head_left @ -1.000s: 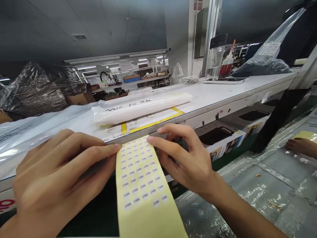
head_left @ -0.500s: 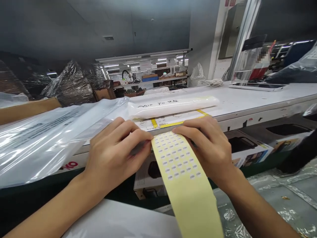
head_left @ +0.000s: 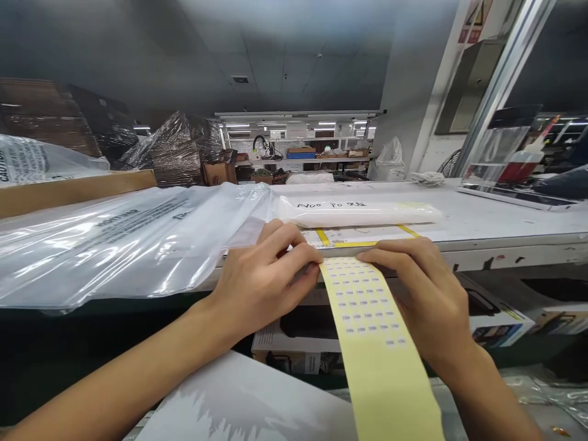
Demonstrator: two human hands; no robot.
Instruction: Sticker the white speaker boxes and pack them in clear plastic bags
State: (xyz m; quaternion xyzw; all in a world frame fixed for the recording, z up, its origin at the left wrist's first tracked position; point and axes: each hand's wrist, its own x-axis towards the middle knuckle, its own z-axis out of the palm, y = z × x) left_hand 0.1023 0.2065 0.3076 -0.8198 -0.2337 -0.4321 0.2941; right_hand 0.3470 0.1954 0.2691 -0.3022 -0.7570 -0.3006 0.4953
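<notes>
A yellow strip of backing paper with rows of small printed labels [head_left: 362, 302] hangs down in front of me. Its lower part is bare, and the lowest label row has just two labels at its right. My left hand [head_left: 271, 275] pinches the upper left corner between thumb and forefinger. At the upper right edge, my right hand [head_left: 420, 288] is closed on the strip, its thumb mostly hidden behind. A white sheet or board [head_left: 248, 404] with a grey pattern lies below my left forearm.
Clear plastic bags [head_left: 138, 239] spread over the bench at left, beside a cardboard box edge [head_left: 92, 190]. A white wrapped roll [head_left: 358, 213] with handwriting lies on the white bench [head_left: 496, 223]. Printed boxes [head_left: 294, 349] stand beneath. A bottle with red liquid [head_left: 521, 162] stands at right.
My view has turned slightly, so the scene sits further right and more level. Both hands still hold the strip by its top end, and the labels on it look the same.
</notes>
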